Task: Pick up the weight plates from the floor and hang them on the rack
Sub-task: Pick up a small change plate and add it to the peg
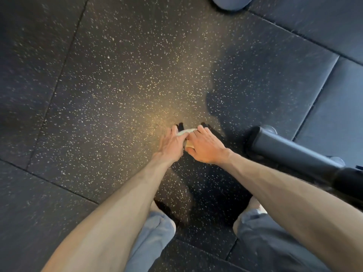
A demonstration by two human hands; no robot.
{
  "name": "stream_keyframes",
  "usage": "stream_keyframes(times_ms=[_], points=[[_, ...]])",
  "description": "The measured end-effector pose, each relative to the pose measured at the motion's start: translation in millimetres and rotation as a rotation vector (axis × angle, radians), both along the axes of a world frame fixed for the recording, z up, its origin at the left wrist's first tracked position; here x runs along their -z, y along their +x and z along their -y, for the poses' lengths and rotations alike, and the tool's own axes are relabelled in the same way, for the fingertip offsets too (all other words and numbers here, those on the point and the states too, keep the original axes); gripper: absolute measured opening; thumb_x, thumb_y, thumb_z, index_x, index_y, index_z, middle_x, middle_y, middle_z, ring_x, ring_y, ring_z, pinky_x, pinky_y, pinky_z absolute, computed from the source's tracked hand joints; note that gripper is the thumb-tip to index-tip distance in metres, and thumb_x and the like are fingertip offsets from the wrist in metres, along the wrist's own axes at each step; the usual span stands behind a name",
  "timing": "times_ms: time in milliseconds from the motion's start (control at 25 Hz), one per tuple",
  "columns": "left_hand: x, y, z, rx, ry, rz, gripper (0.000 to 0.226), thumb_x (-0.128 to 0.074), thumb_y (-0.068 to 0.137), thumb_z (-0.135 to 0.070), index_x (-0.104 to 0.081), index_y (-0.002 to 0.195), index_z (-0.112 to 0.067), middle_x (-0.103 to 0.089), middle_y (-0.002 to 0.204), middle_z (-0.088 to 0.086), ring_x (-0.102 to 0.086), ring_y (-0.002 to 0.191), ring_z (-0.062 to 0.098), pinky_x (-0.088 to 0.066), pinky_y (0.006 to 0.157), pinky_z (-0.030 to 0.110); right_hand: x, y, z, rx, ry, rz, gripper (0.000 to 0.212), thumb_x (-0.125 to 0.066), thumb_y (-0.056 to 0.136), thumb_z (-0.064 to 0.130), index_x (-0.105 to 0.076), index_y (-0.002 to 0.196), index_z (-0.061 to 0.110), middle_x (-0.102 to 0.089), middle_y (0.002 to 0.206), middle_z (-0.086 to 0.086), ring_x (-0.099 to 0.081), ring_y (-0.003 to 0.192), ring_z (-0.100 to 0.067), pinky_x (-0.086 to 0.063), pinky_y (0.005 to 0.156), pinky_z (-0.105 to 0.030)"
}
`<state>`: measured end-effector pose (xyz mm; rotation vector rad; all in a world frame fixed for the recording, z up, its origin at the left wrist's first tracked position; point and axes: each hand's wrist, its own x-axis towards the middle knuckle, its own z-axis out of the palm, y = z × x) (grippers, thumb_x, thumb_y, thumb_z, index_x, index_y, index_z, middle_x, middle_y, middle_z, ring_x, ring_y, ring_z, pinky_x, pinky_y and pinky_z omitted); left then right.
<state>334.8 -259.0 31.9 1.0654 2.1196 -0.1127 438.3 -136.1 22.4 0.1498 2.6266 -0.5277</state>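
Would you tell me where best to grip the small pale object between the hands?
Grip the pale object by opposite edges from above, one hand per side: it looks thin and low near the floor, and the left hand and right hand flank it. Most of it is hidden.

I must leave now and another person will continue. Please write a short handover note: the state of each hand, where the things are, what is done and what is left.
Left hand and right hand: both low over the speckled floor, closed together on a small pale object; what it is, I cannot tell.
A dark padded bar lies to the right.
No weight plate and no rack are in view.
Done: nothing can be confirmed.
Left: find the plates, hang them on the rack.
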Motion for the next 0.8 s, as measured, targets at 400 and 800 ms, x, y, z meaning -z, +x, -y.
stream_keyframes(times_ms=[400,800], points=[[-309,68,-53,0.122,-0.088,0.348,0.019,-0.050,0.096,-0.003,-0.063,0.108,-0.011,-0.067,0.104,0.011,-0.064,0.097,0.029,-0.048,0.078,0.039,-310,102,-20,0.469,-0.230,0.162,0.029,-0.041,0.101,0.038,-0.057,0.095,0.015,-0.067,0.098,-0.007,-0.055,0.098,-0.028,-0.043,0.083,-0.045],[-527,164,-137,0.653,-0.036,0.393,0.014,-0.052,0.096,-0.012,-0.064,0.103,-0.013,-0.069,0.110,0.009,-0.064,0.102,0.025,-0.051,0.087,0.038,-552,233,-1,1.370,-0.338,-0.187,0.031,-0.066,0.093,0.038,-0.056,0.107,0.012,-0.071,0.096,-0.002,-0.066,0.085,-0.017,-0.051,0.074,-0.033]])
